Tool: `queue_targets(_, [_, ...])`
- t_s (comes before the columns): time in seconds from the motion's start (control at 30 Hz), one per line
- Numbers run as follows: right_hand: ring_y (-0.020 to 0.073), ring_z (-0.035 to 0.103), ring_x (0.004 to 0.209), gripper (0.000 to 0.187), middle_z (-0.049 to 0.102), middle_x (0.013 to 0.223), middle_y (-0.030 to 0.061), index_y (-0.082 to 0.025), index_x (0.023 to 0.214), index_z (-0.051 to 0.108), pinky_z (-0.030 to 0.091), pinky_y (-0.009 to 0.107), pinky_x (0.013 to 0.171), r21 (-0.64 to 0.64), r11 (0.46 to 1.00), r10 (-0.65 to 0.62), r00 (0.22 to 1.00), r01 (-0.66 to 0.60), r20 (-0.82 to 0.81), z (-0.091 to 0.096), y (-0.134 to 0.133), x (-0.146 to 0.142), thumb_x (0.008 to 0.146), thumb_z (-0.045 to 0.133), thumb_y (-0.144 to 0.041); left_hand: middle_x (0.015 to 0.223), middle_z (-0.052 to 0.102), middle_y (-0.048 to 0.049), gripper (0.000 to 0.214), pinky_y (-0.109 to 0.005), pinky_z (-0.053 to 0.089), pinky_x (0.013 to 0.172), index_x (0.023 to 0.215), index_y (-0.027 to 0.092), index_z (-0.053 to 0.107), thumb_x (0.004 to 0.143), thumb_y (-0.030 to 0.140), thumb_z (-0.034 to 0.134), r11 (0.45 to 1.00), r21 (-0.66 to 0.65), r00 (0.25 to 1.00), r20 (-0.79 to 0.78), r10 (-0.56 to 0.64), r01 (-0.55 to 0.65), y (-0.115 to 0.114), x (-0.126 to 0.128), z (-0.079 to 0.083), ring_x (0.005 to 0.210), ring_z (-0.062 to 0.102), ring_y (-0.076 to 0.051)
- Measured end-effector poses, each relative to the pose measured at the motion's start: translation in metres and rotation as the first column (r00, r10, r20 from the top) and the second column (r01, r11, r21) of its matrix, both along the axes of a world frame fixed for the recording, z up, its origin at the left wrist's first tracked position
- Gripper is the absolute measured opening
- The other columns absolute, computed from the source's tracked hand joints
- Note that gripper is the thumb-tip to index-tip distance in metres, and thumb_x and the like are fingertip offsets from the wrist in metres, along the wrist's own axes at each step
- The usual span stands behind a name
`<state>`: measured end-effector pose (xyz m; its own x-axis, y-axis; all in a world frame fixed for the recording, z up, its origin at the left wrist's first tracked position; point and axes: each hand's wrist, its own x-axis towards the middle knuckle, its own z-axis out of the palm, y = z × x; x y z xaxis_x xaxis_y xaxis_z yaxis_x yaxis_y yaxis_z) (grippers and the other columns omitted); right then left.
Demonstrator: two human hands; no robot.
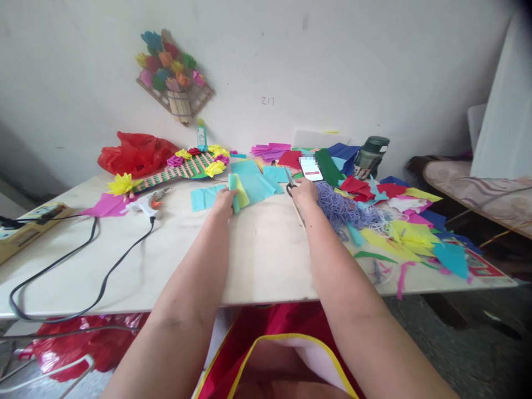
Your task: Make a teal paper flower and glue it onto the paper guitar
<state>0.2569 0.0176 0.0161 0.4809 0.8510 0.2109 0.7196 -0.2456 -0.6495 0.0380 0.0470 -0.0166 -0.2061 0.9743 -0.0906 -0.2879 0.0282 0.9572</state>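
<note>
My left hand (224,203) is closed on a folded strip of light blue crepe paper (233,191), its thumb and fingers pinching the edge. A pale yellow-green piece (241,191) lies against that strip, and a wider light blue sheet (261,188) spreads behind it. My right hand (305,193) is closed around the black handles of a pair of scissors (290,187), whose blades point away from me. Below this hand a thin wooden stick (300,217) rests on the table. A tangle of lavender yarn (344,208) lies just right of my right hand.
A white hot glue gun (143,205) with a black cord lies left, near a power strip (35,227). Behind it are a flower-decorated green craft (183,169) and a red plastic bag (137,155). Right are a phone (311,168), dark bottle (371,155) and yellow paper scraps (409,235).
</note>
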Motion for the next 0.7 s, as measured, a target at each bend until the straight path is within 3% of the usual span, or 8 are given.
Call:
queue_targets(0.1, [0.0187,0.067,0.087,0.048,0.067,0.11,0.0109,-0.014,0.122,0.056,0.05,0.022,0.059,0.072,0.994,0.095,0.948,-0.076,-0.305,-0.005,0.012,-0.005,0.074,0.062,-0.019,0.061,0.063,-0.0032,0.008,-0.026,0.053,0.061,0.068,0.015,0.06,0.065,0.007,0.06,1.0,0.021,1.0,0.012,-0.005,0.005,0.002,-0.001,-0.002,0.06,0.063,-0.015])
queue_targets(0.17, [0.0138,0.066,0.07,0.05,0.069,0.097,0.0095,-0.012,0.123,0.054,0.042,0.018,0.044,0.091,0.987,0.158,0.843,-0.129,-0.514,-0.005,0.013,-0.012,0.077,0.064,-0.028,0.061,0.063,-0.0028,0.009,-0.026,0.053,0.061,0.068,0.015,0.06,0.065,0.007,0.059,1.0,0.015,1.0,0.018,0.0,0.0,0.002,-0.002,-0.001,0.061,0.063,-0.015])
queue_targets(0.23, [0.009,0.06,0.056,0.044,0.069,0.083,0.0063,-0.014,0.112,0.058,0.032,0.015,0.036,0.121,0.974,0.225,0.741,-0.193,-0.633,-0.001,0.008,-0.02,0.076,0.067,-0.037,0.061,0.063,-0.0028,0.01,-0.027,0.053,0.062,0.068,0.016,0.059,0.065,0.006,0.06,1.0,-0.004,1.0,0.022,0.015,-0.015,0.001,-0.003,0.0,0.06,0.063,-0.015])
queue_targets(0.4, [0.0036,0.046,0.041,0.03,0.06,0.059,-0.0006,-0.016,0.083,0.059,0.021,0.015,0.032,0.161,0.894,0.405,0.599,-0.419,-0.691,0.005,-0.011,-0.033,0.081,0.062,-0.045,0.063,0.063,-0.0031,0.011,-0.028,0.054,0.067,0.07,0.015,0.059,0.068,0.005,0.057,1.0,0.002,0.998,0.055,-0.006,0.005,-0.002,-0.002,0.002,0.064,0.064,-0.015])
queue_targets(0.57, [0.007,0.058,0.046,0.033,0.062,0.06,-0.0011,-0.017,0.091,0.057,0.028,0.014,0.033,0.114,0.83,0.466,0.564,-0.546,-0.682,-0.001,-0.014,-0.042,0.078,0.066,-0.046,0.066,0.064,-0.0037,0.012,-0.029,0.055,0.071,0.073,0.014,0.06,0.071,0.005,0.053,0.999,0.003,0.989,0.143,-0.037,0.037,-0.004,0.002,0.003,0.07,0.065,-0.016])
queue_targets(0.7, [0.0061,0.054,0.041,0.036,0.063,0.059,-0.0009,-0.015,0.09,0.058,0.027,0.015,0.031,0.06,0.761,0.513,0.542,-0.646,-0.665,-0.006,-0.013,-0.041,0.077,0.066,-0.048,0.065,0.063,-0.0035,0.011,-0.03,0.055,0.07,0.071,0.014,0.059,0.07,0.005,0.054,1.0,-0.007,0.987,0.16,-0.018,0.02,-0.005,0.005,0.004,0.069,0.065,-0.016])
